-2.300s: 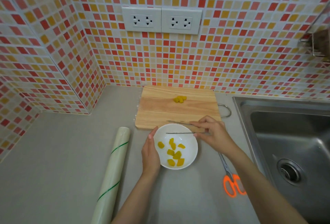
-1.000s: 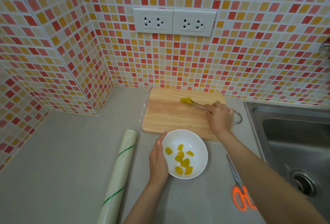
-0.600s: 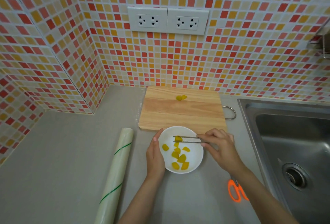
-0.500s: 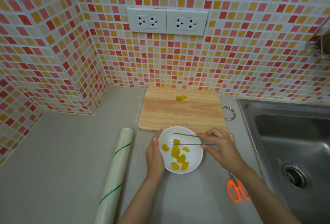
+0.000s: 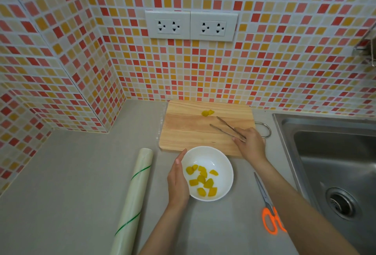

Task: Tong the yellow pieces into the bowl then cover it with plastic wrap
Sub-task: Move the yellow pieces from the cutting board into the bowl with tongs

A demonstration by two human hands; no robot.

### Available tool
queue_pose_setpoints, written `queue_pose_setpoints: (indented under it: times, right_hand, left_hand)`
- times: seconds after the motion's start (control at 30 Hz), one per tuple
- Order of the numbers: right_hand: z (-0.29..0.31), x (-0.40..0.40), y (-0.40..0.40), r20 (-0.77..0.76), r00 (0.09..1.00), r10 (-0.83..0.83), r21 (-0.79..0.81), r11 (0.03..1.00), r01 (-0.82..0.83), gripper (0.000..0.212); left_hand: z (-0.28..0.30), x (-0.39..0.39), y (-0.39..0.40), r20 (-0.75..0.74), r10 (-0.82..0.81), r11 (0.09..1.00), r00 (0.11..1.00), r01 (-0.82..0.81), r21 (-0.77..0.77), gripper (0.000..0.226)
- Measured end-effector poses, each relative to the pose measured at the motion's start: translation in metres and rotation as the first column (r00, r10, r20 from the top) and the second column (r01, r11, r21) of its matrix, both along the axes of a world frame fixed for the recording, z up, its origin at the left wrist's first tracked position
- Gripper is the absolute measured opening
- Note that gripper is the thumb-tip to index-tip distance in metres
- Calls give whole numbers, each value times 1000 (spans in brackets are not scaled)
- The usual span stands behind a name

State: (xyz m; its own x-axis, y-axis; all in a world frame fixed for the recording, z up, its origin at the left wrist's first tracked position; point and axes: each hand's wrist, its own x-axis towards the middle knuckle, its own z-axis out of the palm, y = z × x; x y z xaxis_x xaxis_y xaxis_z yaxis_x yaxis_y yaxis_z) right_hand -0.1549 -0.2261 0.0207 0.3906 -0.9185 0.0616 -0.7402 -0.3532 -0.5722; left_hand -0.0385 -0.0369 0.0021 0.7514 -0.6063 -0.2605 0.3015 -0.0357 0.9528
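A white bowl (image 5: 224,159) on the grey counter holds several yellow pieces (image 5: 201,179). My left hand (image 5: 178,179) rests flat against the bowl's left side. My right hand (image 5: 251,143) grips metal tongs (image 5: 225,127), whose empty tips are spread apart over the wooden cutting board (image 5: 183,130). A small clump of yellow pieces (image 5: 207,112) lies near the board's far edge, a little beyond the tong tips. A roll of plastic wrap (image 5: 134,197) lies on the counter left of the bowl.
Orange-handled scissors (image 5: 268,210) lie right of the bowl, partly under my right forearm. A steel sink (image 5: 335,163) fills the right side. Tiled walls close the back and left, with two sockets (image 5: 191,26) above the board.
The tongs dropped a yellow piece into the bowl, then my right hand carried them, empty, back over the cutting board toward the clump. My left hand stayed at the bowl.
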Motion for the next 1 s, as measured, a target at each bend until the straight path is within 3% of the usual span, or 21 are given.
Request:
queue_pose_setpoints:
  times: [0.2,0.57,0.73,0.9,1.0]
  right_hand:
    - [-7,35,-21,-72,997,-39,-7,999,39,39]
    - [-7,62,-44,-76,994,81,-77,993,-86,32]
    - [2,51,-28,66,994,87,-92,992,-80,29]
    - [19,11,18,242,938,250,-39,968,-248,28]
    - [25,-20,44,269,912,310,6,946,-323,27]
  left_hand:
    - [-1,0,0,-8,13,1000,1000,-12,5,38]
    - [0,0,0,-12,-7,1000,1000,7,0,38]
    - [-2,-1,0,-9,-1,1000,1000,1,-7,38]
    - [-3,0,-1,-26,13,1000,1000,-13,6,43]
    - [-2,0,-1,-25,10,1000,1000,-10,8,44]
